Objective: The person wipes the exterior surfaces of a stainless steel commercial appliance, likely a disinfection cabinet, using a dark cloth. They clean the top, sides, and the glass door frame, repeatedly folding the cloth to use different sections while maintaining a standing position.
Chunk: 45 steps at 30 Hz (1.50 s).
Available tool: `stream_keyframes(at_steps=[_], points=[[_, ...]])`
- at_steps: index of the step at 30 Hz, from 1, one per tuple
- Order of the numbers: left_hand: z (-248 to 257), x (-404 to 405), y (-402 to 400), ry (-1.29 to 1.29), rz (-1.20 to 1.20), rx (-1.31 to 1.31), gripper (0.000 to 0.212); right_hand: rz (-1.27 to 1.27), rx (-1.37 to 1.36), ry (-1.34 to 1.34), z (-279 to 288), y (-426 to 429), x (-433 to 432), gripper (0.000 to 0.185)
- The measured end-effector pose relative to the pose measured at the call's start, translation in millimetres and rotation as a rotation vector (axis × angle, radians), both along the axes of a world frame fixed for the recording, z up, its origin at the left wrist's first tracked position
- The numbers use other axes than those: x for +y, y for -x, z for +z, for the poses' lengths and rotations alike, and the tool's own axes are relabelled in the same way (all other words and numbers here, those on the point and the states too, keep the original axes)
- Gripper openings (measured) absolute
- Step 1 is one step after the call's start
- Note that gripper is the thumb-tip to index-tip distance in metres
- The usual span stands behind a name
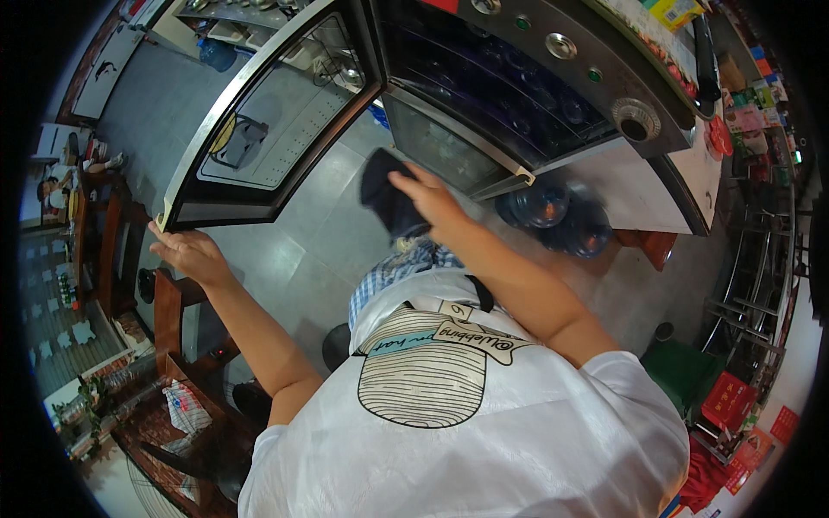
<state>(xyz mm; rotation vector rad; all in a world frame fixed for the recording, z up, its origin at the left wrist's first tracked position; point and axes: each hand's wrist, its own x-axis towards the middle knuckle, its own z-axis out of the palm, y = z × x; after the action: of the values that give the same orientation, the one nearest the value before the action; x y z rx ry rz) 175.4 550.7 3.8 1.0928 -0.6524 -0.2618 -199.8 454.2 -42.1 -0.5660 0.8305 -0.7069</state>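
My left hand [194,256] touches the lower outer corner of an open cabinet's glass door [259,155], with its fingers at the pale end of the metal edge. A dark cloth [392,194], slightly blurred, is pinched in my right hand [424,197] in front of my legs. The steel-framed cabinet [563,78] stands ahead, with knobs and green lights on its panel. Rows of glassware seem to lie in its dark upper compartment, though details are unclear. Below is a second glass door [447,142], standing ajar.
Large blue water bottles [557,213] stand on the tiled floor right of the lower door. A wooden table [214,414] and chair [170,311] are at my left. A green stool [683,372] and metal racks are at right. Another person [58,188] sits far left.
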Motion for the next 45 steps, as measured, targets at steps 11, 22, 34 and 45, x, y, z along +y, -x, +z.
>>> stream_keyframes(at_steps=[11, 22, 34, 45], points=[[-9.6, -68.2, -4.1, -0.119, 0.514, -0.026, 0.042, -0.593, 0.151, -0.031, -36.6, 70.5, 3.5, 0.036], [-68.8, -93.5, 267.6, -0.462, -0.942, 0.558, 0.053, -0.031, 0.738, 1.030, 13.2, 19.7, 12.8, 0.043], [-220.1, -278.1, 243.9, -0.907, -0.313, -0.196, 0.062, -0.955, 0.942, 1.455, 143.1, 190.1, -1.0, 0.015], [-176.9, -320.6, 272.2, -0.476, 0.133, -0.413, 0.049, -0.824, 1.082, 1.772, 156.7, 262.9, -17.6, 0.020]])
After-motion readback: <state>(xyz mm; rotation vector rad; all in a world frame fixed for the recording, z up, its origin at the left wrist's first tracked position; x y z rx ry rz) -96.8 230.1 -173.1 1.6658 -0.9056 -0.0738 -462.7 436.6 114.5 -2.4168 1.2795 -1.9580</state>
